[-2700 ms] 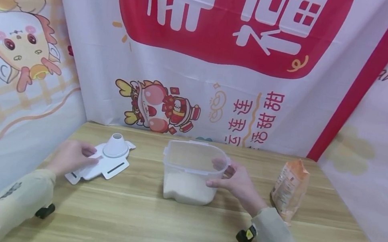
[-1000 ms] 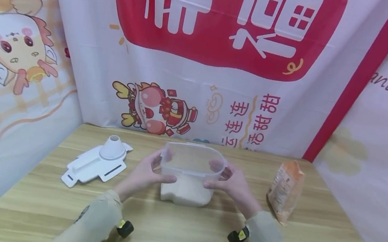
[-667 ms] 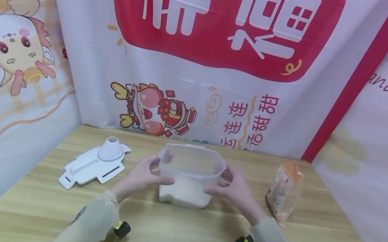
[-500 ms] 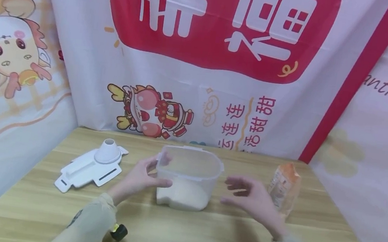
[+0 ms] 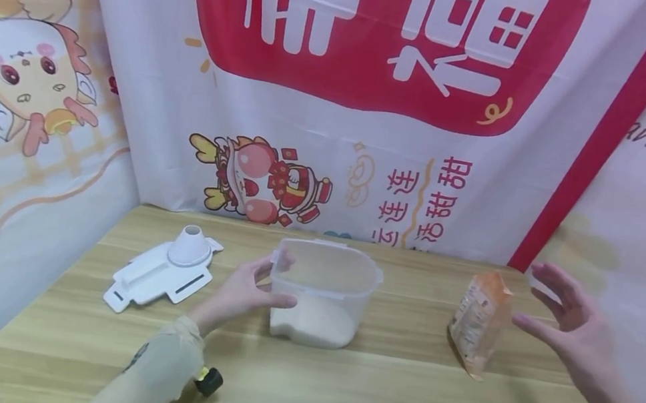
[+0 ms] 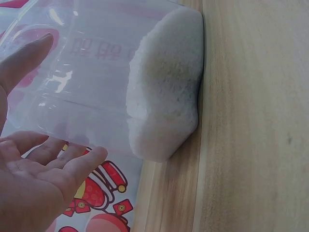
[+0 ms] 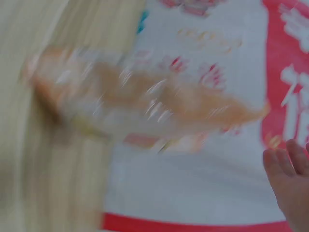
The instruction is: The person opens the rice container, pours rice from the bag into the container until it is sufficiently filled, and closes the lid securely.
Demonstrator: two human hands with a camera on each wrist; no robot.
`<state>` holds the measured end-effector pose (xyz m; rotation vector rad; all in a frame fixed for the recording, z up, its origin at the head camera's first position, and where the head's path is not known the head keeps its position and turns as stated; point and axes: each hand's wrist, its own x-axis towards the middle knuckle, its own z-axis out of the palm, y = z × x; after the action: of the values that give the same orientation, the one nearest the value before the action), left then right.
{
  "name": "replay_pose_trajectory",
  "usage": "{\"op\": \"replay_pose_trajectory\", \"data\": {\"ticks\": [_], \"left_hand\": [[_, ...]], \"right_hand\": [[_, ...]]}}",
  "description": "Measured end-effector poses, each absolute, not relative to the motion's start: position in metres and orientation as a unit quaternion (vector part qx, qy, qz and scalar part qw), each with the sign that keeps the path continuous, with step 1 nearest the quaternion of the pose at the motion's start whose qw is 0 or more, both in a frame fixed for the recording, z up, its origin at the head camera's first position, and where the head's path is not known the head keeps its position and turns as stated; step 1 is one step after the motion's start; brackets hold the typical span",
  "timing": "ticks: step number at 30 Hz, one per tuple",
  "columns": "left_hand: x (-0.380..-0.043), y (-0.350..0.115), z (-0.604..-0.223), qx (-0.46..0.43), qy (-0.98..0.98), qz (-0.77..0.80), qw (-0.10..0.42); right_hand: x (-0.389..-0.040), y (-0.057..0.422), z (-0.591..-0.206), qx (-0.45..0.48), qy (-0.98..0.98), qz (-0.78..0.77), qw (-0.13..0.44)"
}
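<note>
A clear plastic container (image 5: 341,301) stands upright on the table, open at the top. Its lower part holds white grains (image 6: 166,82). My left hand (image 5: 245,293) holds the container's left side, thumb in front and fingers behind. Off to the right, my right hand (image 5: 576,333) is in the air with fingers spread, nothing in it. Just left of that hand is an upright orange-and-white bag (image 5: 478,325), which looks blurred in the right wrist view. A gap shows between the bag and the fingertips.
At the left lies a flat white lid (image 5: 150,278) with a cone-shaped spout (image 5: 190,249) and slotted side tabs. A printed cloth (image 5: 321,120) hangs at the table's back edge, and more cloth hangs on both sides. The wooden table (image 5: 329,394) extends toward me.
My left hand has gone from the white lid to the container's left side. My right hand has let go of the container and moved right, past the orange bag.
</note>
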<state>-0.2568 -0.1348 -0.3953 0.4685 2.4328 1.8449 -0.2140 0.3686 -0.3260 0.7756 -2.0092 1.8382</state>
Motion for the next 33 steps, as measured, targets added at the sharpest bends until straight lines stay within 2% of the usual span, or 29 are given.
{"op": "replay_pose_trajectory", "data": {"ticks": [6,12,16,26,33], "left_hand": [[-0.256,-0.131,-0.390,0.152,0.779,0.607,0.036],[-0.258,-0.132,-0.395,0.166,0.777,0.606,0.034],[-0.257,-0.133,-0.395,0.169,0.771,0.613,0.033],[-0.258,-0.134,-0.399,0.164,0.776,0.608,0.031],[-0.257,-0.134,-0.399,0.169,0.771,0.613,0.022]], "right_hand": [[-0.235,0.408,-0.358,0.250,-0.741,0.621,0.043],[-0.240,0.421,-0.393,0.197,-0.775,0.600,-0.011],[-0.244,0.419,-0.400,0.195,-0.776,0.599,-0.021],[-0.253,0.413,-0.407,0.215,-0.750,0.626,-0.002],[-0.262,0.417,-0.416,0.193,-0.772,0.605,0.004]]}}
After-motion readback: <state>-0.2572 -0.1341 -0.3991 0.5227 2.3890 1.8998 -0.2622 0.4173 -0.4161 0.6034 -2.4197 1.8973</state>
